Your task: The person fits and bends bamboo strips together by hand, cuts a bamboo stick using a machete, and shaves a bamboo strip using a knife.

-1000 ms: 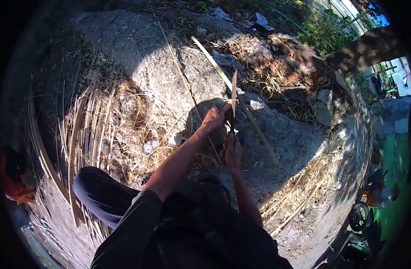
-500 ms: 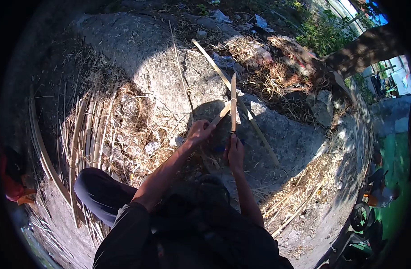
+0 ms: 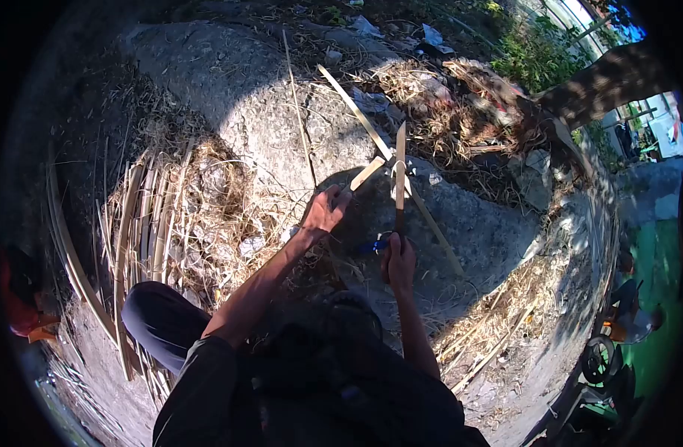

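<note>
My left hand is closed around a short, flat bamboo strip, whose pale end points up and to the right. In my right hand is the handle of a knife, its long blade pointing away from me. A gap separates the blade from the short strip. Beneath the blade, a long bamboo strip lies slantwise across the rocky ground. Something small and blue shows beside my right hand; its kind is unclear.
Several long bamboo strips lie at the left, near my knee. Dry shavings litter the ground. A thin stick lies ahead. A tree trunk stands at upper right; at far right are a person and a wheel.
The short bamboo strip was against the knife blade and is now apart from it. My left hand has shifted slightly left, while my right hand has moved the knife a little right.
</note>
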`<action>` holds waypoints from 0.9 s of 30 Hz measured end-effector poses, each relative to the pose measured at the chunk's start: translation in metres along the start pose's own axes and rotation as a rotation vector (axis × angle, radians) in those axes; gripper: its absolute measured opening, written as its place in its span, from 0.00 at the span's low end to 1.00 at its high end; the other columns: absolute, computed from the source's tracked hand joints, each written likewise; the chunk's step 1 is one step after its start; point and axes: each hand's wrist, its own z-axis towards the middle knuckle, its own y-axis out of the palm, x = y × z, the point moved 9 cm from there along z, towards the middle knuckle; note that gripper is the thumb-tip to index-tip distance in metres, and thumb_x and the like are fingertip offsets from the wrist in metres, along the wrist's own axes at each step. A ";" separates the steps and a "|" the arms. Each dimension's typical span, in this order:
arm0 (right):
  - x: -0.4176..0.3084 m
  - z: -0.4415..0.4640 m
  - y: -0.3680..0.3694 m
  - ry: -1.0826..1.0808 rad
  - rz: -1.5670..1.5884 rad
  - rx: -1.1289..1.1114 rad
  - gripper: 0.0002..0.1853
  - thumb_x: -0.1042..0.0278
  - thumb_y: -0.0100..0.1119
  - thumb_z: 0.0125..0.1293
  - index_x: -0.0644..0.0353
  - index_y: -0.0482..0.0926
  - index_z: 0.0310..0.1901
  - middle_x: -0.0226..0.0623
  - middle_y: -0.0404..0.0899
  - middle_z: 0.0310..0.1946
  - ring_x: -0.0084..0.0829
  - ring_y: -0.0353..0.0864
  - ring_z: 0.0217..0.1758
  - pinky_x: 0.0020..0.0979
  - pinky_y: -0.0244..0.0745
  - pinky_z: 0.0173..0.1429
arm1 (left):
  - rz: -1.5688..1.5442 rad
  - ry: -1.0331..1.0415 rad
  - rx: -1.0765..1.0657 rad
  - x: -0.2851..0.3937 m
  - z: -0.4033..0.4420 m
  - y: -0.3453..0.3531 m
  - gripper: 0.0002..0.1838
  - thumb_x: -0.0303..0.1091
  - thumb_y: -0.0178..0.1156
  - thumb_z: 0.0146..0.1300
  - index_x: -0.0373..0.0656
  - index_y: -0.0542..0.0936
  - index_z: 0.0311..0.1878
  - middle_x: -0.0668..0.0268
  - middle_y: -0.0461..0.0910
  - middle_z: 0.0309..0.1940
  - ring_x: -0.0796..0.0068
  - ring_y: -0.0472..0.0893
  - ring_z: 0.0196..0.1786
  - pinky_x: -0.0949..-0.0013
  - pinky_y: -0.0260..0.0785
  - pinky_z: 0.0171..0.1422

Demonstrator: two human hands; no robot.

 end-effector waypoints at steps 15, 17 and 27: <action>-0.123 -0.064 -0.067 -0.177 0.227 -0.077 0.15 0.55 0.60 0.79 0.59 0.75 0.44 0.25 0.68 0.19 0.18 0.65 0.12 0.26 0.56 0.16 | -0.115 0.164 -0.389 0.230 0.054 -0.161 0.33 0.59 0.41 0.85 0.35 0.72 0.37 0.60 0.62 0.17 0.68 0.62 0.23 0.54 0.57 0.33; -0.161 -0.079 -0.068 -0.224 0.309 -0.128 0.16 0.54 0.60 0.79 0.60 0.75 0.45 0.26 0.67 0.20 0.19 0.65 0.12 0.26 0.56 0.16 | -0.104 0.087 -0.556 0.244 0.033 -0.173 0.38 0.65 0.36 0.85 0.38 0.72 0.33 0.64 0.62 0.17 0.72 0.64 0.23 0.58 0.59 0.32; -0.325 -0.162 -0.023 -0.342 0.257 -0.405 0.15 0.69 0.66 0.72 0.64 0.71 0.51 0.49 0.82 0.41 0.18 0.71 0.15 0.22 0.65 0.17 | -0.512 -0.321 -1.022 0.272 -0.040 -0.227 0.42 0.82 0.36 0.73 0.48 0.67 0.25 0.76 0.60 0.19 0.84 0.59 0.20 0.74 0.51 0.21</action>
